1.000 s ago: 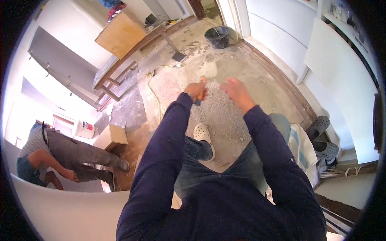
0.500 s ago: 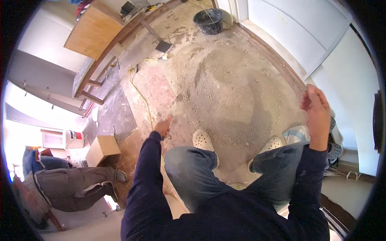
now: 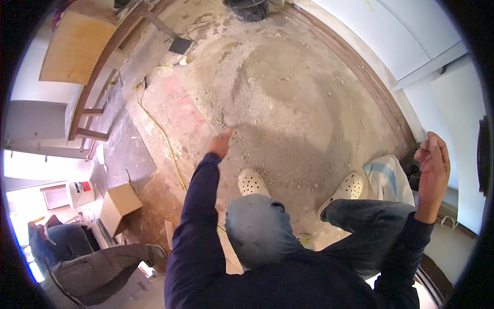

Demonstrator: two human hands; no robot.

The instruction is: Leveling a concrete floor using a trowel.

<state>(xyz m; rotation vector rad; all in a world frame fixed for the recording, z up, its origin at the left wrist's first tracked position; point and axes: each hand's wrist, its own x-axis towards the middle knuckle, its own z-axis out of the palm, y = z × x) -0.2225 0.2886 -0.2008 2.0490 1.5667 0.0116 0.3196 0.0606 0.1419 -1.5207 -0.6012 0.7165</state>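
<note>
My left hand [image 3: 220,144] is low over the dusty floor, closed round an orange-handled trowel, blurred and largely hidden, at the left edge of a spread of grey powder and small rubble [image 3: 267,118]. My right hand [image 3: 432,172] is raised at the right, fingers curled together; whether they hold something small is unclear. It is near a white sack with a blue stripe [image 3: 386,183]. My white clogs [image 3: 252,183] stand at the near edge of the powder, with my bent knees behind them.
A black bucket [image 3: 246,9] stands at the far side. Left are a plywood-topped bench [image 3: 77,49], a flat black tool [image 3: 180,45], a yellow cable [image 3: 167,144], a wooden box [image 3: 121,208] and another person's legs [image 3: 98,270]. White cabinets [image 3: 391,36] line the right.
I have tilted further down over the powder, knees bent. My right hand has moved from the middle out to the right. My left hand reaches low. The other person's legs have shifted lower in view.
</note>
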